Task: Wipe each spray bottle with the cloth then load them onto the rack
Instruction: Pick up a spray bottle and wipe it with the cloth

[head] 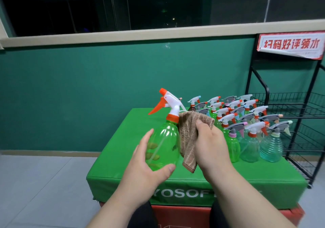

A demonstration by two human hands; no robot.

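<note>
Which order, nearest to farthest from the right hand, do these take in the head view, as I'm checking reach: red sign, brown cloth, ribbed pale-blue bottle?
1. The brown cloth, gripped in the right hand.
2. The ribbed pale-blue bottle, front right on the table.
3. The red sign, high on the rack, far right.

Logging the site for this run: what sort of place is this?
Probably a shop or other commercial venue, not a home: a black wire display rack with a red-and-white printed sign at its top, many spray bottles massed on a green padded block, and a plain green wall.
</note>
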